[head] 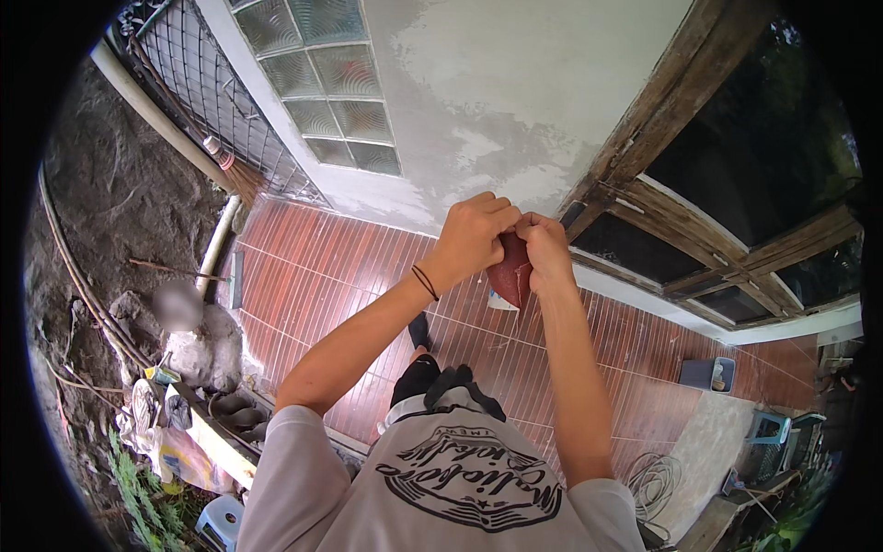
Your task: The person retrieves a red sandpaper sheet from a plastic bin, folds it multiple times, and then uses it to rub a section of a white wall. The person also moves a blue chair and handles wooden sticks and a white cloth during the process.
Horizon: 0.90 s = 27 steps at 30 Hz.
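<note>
Both my hands are raised close together before the patchy plastered wall [497, 83]. My left hand [476, 231] has its fingers closed on the upper edge of a dark red sheet [509, 272], which looks like sandpaper. The fingertips of my right hand [546, 248] grip the same sheet from the other side, touching my left fingers. The sheet hangs bent between the hands, its lower end coming to a point. Partly hidden behind it, a white container [498, 302] shows above the tiled floor. A dark band circles my left wrist.
A wood-framed glass door or window [690, 200] stands at right, glass blocks [338, 90] at upper left. A broom [234, 169] leans by the mesh. On the tiles [331, 276] stands a grey bin [697, 374]; a coiled hose [652, 483] lies at lower right.
</note>
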Tool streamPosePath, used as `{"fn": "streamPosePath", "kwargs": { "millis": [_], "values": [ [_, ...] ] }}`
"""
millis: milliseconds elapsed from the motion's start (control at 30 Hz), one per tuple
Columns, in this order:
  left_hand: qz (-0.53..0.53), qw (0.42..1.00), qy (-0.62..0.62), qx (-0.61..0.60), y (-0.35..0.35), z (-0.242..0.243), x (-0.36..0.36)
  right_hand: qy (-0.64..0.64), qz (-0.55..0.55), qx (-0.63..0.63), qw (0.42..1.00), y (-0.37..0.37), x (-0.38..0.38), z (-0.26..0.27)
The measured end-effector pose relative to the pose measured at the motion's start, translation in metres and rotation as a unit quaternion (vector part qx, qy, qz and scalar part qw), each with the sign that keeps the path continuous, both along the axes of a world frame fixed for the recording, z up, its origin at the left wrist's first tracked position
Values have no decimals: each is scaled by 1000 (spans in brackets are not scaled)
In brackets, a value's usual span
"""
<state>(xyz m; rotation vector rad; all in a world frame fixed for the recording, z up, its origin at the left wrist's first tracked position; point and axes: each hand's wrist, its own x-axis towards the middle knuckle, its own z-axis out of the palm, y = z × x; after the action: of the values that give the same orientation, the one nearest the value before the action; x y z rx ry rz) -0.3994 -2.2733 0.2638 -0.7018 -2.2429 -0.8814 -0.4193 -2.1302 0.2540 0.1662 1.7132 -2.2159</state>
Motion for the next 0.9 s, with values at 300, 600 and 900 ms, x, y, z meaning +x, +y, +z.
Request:
{"fn": "streamPosePath", "kwargs": {
  "millis": [300, 600, 900],
  "values": [
    [42, 998, -41, 13, -1, -18, 24, 48, 75, -9, 996, 17, 19, -18],
    [-146, 835, -481, 223, -31, -4, 25, 253, 180, 192, 931, 38, 10, -1],
    [-97, 862, -452, 208, -39, -12, 23, 302, 207, 246, 898, 19, -3, 4]
  ]
}}
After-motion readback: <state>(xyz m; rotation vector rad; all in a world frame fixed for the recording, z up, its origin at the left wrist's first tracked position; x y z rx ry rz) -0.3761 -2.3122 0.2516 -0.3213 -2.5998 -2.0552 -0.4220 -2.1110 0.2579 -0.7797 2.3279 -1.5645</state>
